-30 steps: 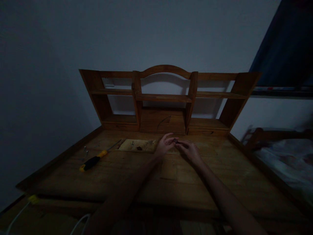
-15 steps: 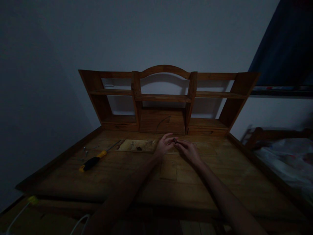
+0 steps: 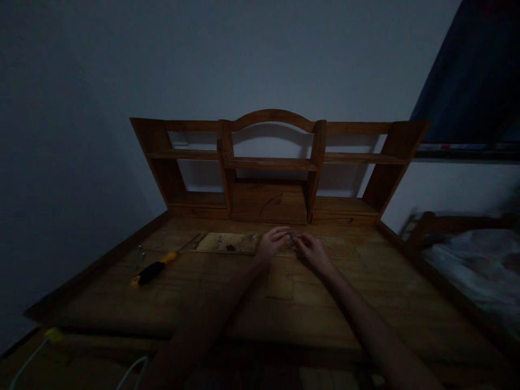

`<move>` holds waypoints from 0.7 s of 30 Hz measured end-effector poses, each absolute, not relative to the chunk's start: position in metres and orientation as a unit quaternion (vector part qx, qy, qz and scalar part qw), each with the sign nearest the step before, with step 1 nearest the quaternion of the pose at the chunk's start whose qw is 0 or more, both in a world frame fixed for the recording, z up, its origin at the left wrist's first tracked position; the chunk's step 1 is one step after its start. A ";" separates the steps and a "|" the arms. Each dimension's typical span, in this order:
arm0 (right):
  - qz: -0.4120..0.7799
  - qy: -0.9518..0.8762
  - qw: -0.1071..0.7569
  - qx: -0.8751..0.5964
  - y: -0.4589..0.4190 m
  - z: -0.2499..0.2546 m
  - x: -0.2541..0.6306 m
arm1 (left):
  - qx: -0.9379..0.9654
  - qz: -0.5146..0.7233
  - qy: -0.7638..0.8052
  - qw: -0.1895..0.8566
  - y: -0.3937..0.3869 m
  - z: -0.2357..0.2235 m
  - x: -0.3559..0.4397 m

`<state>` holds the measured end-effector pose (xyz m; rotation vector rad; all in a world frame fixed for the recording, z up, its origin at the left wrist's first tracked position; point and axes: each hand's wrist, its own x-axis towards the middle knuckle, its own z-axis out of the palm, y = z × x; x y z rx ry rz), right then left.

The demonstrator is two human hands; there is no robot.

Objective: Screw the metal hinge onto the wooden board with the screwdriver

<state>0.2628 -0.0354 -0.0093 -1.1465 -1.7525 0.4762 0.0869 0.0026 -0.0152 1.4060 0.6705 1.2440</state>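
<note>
Both my hands meet over the far middle of a wooden desk point(image 3: 227, 303). My left hand point(image 3: 271, 245) and my right hand point(image 3: 312, 251) have their fingertips pinched together on one small dark part point(image 3: 291, 235) that I cannot make out in the dim light. They hover just above a flat wooden panel point(image 3: 229, 242) lying on the desk. A screwdriver point(image 3: 156, 267) with a black and yellow handle lies on the left, well away from both hands.
A wooden hutch point(image 3: 272, 162) with shelves and an arched top stands at the desk's back against the wall. A few small screws point(image 3: 141, 252) lie near the screwdriver. White cables point(image 3: 130, 371) hang at the front left. A bed point(image 3: 471, 260) is on the right.
The hands stay pinched together on the small part, with only slight finger movement. The camera tilted up a little, so everything sits slightly lower.
</note>
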 end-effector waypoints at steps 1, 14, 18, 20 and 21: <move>0.202 -0.716 0.478 -0.467 -0.035 -0.010 0.263 | 0.590 0.526 0.291 0.539 0.003 -0.015 0.087; 0.160 -0.722 0.474 -0.479 -0.038 -0.008 0.262 | 0.540 0.539 0.339 0.550 0.001 -0.012 0.088; 0.160 -0.718 0.476 -0.482 -0.040 -0.007 0.260 | 0.532 0.536 0.336 0.563 0.002 -0.014 0.089; 0.160 -0.715 0.482 -0.481 -0.041 -0.005 0.260 | 0.539 0.530 0.327 0.567 0.004 -0.015 0.089; 0.162 -0.713 0.485 -0.480 -0.041 -0.004 0.259 | 0.546 0.527 0.323 0.566 0.005 -0.017 0.089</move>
